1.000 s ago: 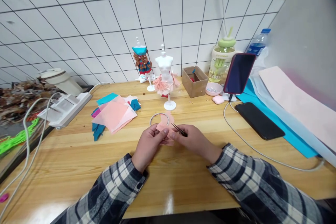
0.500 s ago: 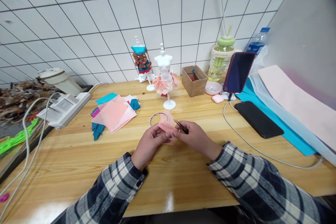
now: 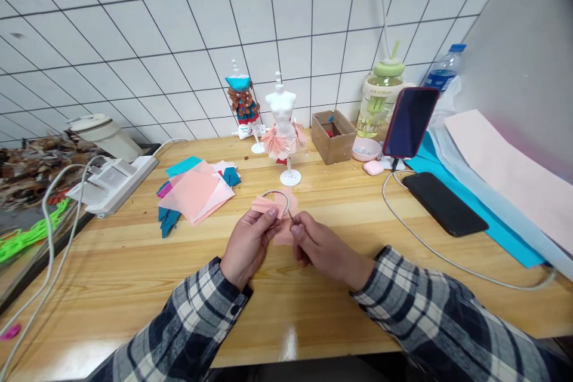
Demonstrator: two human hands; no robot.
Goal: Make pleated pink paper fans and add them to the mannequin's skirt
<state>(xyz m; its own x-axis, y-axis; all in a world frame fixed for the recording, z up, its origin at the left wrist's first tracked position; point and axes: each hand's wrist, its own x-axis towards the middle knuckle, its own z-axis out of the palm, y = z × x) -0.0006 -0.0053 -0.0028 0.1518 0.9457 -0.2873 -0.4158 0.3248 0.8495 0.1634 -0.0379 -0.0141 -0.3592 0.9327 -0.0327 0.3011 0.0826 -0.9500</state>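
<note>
Between thumb and fingers, my left hand (image 3: 247, 243) pinches a pleated pink paper piece (image 3: 264, 204). My right hand (image 3: 326, 249) is closed round dark tweezers (image 3: 292, 218), whose tips point up and left beside the paper. A thin silver ring (image 3: 287, 198) lies just beyond my fingers, partly covered by the held paper. More pink paper (image 3: 283, 237) rests on the table under and between my hands. Behind them stands a white mannequin (image 3: 281, 108) on a round base, with a pleated pink paper skirt (image 3: 275, 142).
A paper pile (image 3: 197, 191) and power strip (image 3: 117, 188) lie left. A second dressed mannequin (image 3: 243, 104), cardboard box (image 3: 333, 143), pink dish (image 3: 366, 149) and green-lidded bottle (image 3: 380, 98) stand behind. Right are an upright phone (image 3: 410, 122), flat phone (image 3: 445, 204) and large paper sheets (image 3: 505, 161).
The pink paper in my left hand has shifted left and now shows its pleats. My right hand has turned, lowering slightly, and the tweezers have swung from across its fingers to beside the paper.
</note>
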